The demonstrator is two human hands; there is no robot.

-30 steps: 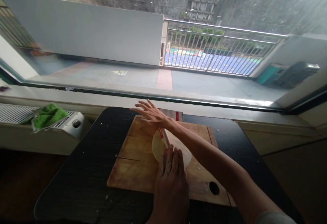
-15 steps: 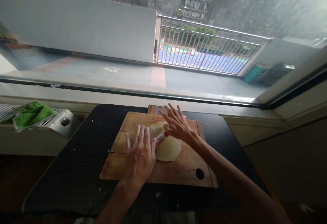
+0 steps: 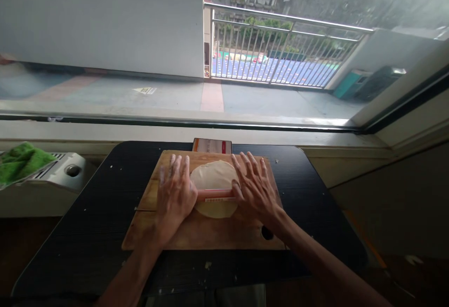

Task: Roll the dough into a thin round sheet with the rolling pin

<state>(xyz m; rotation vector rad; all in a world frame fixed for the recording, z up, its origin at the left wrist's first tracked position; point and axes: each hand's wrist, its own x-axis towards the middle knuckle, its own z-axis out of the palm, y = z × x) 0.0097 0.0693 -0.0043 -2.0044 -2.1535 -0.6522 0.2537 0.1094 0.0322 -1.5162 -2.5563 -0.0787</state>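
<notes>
A flattened round of pale dough (image 3: 213, 174) lies on a wooden cutting board (image 3: 206, 237). Across it runs a pinkish-red cylinder (image 3: 215, 194) with a printed strip; its exact kind is unclear, and my hands cover both ends. My left hand (image 3: 175, 190), flour on its fingertips, lies palm down over the left end with fingers stretched forward. Over the right end rests my right hand (image 3: 254, 185), flat, its fingers spread and its thumb by the cylinder. Neither hand wraps its fingers round it.
The board sits on a black table (image 3: 94, 237) scattered with small crumbs. Behind the board lies a device with a lit screen (image 3: 212, 145). A green cloth (image 3: 26, 160) rests on a white slotted unit (image 3: 65, 176) at left. A window stands beyond the table.
The cylinder has turned from slanting to lying straight across the dough. My right hand has come down and nearer, level with my left. The view has shifted slightly.
</notes>
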